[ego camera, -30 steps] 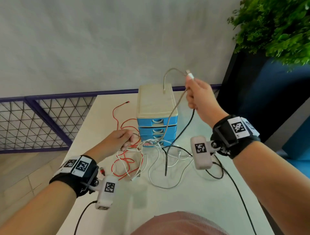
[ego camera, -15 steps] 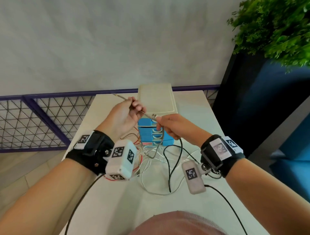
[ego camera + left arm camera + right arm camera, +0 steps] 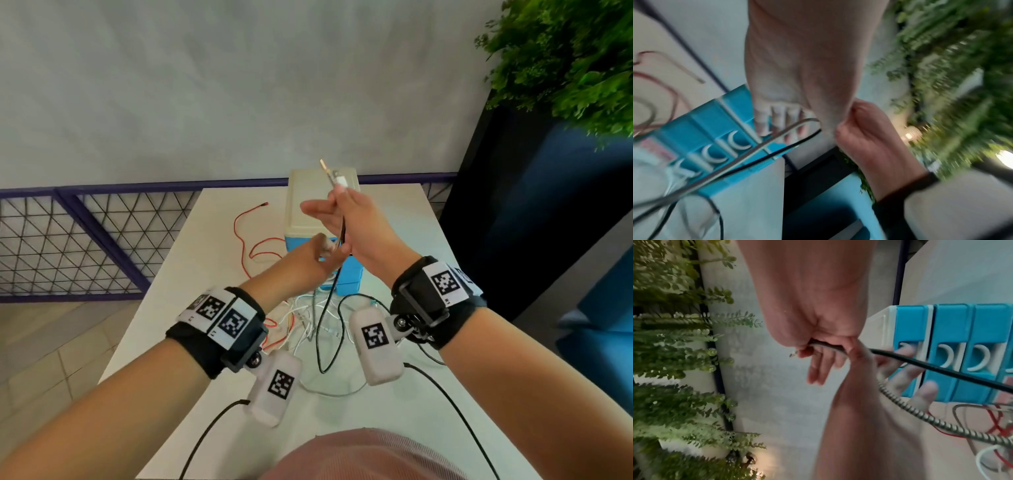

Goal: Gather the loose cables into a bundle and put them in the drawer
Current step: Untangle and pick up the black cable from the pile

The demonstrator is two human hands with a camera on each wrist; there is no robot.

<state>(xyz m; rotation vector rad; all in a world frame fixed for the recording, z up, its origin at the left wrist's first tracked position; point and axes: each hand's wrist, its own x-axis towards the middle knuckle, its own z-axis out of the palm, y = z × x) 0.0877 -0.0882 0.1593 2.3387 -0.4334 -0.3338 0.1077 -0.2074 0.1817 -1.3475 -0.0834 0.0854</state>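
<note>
My right hand (image 3: 337, 212) is raised in front of the drawer unit (image 3: 322, 198). It pinches a black cable (image 3: 941, 369) and a braided silver cable (image 3: 920, 417), whose plug ends (image 3: 337, 176) stick up above the thumb. Just below it, my left hand (image 3: 325, 251) has its fingers (image 3: 900, 369) spread behind the two hanging cables and grips nothing. Both cables run down to a loose tangle of white cables (image 3: 308, 329) and a red wire (image 3: 246, 240) on the white table (image 3: 394, 222). The unit's blue drawers (image 3: 941, 337) are all closed.
A purple mesh railing (image 3: 68, 240) runs along the table's far and left sides. A green plant (image 3: 565, 58) over a dark blue panel (image 3: 513, 222) stands close on the right. Black leads (image 3: 455, 407) from the wrist cameras trail over the near table.
Half a second ago both hands pinched the braided cable stretched between them. Now my right hand has lifted the cable ends, and my left hand has let go and dropped beneath it.
</note>
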